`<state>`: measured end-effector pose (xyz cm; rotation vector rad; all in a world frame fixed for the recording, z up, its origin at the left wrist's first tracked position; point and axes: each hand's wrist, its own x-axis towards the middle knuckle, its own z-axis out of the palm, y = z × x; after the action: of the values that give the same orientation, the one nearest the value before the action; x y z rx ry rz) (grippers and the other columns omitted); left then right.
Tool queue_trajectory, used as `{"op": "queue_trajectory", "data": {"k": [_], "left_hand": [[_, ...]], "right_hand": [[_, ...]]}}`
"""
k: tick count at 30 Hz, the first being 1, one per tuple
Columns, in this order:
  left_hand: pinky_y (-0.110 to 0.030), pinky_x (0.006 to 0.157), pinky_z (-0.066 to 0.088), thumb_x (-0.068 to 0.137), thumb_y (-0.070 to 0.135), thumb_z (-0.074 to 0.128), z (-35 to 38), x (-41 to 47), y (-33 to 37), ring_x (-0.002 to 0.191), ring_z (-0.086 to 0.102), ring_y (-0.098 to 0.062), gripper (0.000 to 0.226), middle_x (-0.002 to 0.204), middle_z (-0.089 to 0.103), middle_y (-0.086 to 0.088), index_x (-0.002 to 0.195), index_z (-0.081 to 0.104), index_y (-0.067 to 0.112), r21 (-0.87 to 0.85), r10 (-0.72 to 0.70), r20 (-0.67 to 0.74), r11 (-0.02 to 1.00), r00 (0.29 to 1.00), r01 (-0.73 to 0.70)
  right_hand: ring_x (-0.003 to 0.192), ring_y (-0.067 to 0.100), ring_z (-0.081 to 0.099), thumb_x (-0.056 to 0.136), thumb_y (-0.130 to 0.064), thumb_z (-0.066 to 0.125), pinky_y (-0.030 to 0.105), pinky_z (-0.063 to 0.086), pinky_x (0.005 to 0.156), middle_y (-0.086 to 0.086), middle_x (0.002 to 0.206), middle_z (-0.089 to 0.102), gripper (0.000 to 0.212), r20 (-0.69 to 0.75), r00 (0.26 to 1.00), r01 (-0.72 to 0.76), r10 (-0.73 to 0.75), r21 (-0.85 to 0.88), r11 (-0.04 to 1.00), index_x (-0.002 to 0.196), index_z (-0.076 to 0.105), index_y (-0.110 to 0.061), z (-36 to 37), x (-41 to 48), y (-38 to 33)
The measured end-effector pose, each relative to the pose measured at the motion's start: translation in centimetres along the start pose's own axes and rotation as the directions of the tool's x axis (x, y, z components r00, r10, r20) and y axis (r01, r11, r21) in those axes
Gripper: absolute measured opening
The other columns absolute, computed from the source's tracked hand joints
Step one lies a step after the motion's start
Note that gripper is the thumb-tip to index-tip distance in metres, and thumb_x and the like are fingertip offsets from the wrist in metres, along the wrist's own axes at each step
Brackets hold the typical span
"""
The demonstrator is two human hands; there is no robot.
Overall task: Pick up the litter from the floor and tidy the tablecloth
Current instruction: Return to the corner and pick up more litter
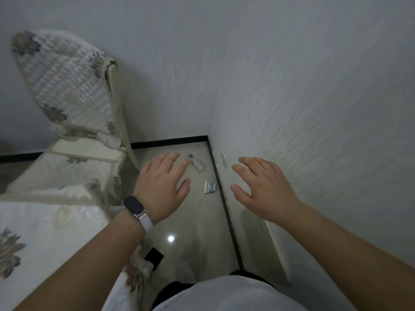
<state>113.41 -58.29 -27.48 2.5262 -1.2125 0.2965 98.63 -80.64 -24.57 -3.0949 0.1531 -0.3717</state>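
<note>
Both arms are reaching forward and down over a strip of glossy floor [197, 221] in the middle of the frame. The left hand [164, 185], with a dark smartwatch [134, 205] on a pale strap at its wrist, is hovering palm down. Its grip is slack: the fingers are straight and spread, and it is holding nothing. The right hand [265, 189], right of centre, is doing the same, fingers splayed and its grip likewise empty, showing against the textured white wall [314, 108].

The litter is lying on the floor between and just beyond the two hands, near the corner where the black baseboard [170, 141] is turning. A crumpled white piece [198, 165] is sitting just beside the left fingertips in the picture; whether they are touching it cannot be told. A small green scrap [190, 155] is lying just above it, towards the corner. A silvery wrapper [210, 187] is lying lower down, between the two thumbs and close to the baseboard.

The tablecloth [45, 232], white with faded flower prints, is covering the counter at the lower left of the frame, its edge hanging in loose folds beside the left forearm. A chair [67, 86] with a quilted floral cover is standing at the upper left, its seat tucked against the counter. A small black square [153, 257] is showing at the cloth's hem, and a round spot of light [171, 238] is glinting on the floor under the left wrist.
</note>
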Motion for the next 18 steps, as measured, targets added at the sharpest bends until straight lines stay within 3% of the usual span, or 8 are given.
{"op": "queue_trajectory", "data": {"k": [9,18], "left_hand": [[-0.046,0.093,0.045,0.087,0.043,0.048,3.4,7.7,-5.9,0.114,0.057,-0.035,0.047,0.128,0.061,-0.013,0.122,0.065,0.015,0.065,-0.058,0.062,0.996,0.996,0.054],[-0.045,0.096,0.044,0.089,0.046,0.045,7.3,21.4,-10.8,0.12,0.055,-0.033,0.049,0.131,0.06,-0.01,0.124,0.063,0.018,0.175,-0.13,0.199,0.98,0.971,0.095]], "right_hand": [[0.114,0.026,0.055,0.091,-0.047,0.045,0.04,0.043,0.093,0.008,0.128,0.06,0.049,0.021,1.0,-0.009,0.008,0.07,0.998,0.121,0.064,-0.013,5.6,11.1,4.3],[0.108,0.029,0.059,0.09,-0.044,0.053,0.042,0.046,0.09,0.01,0.123,0.063,0.046,-0.015,1.0,-0.001,0.005,0.235,0.972,0.119,0.064,-0.01,14.3,24.4,10.7]]}}
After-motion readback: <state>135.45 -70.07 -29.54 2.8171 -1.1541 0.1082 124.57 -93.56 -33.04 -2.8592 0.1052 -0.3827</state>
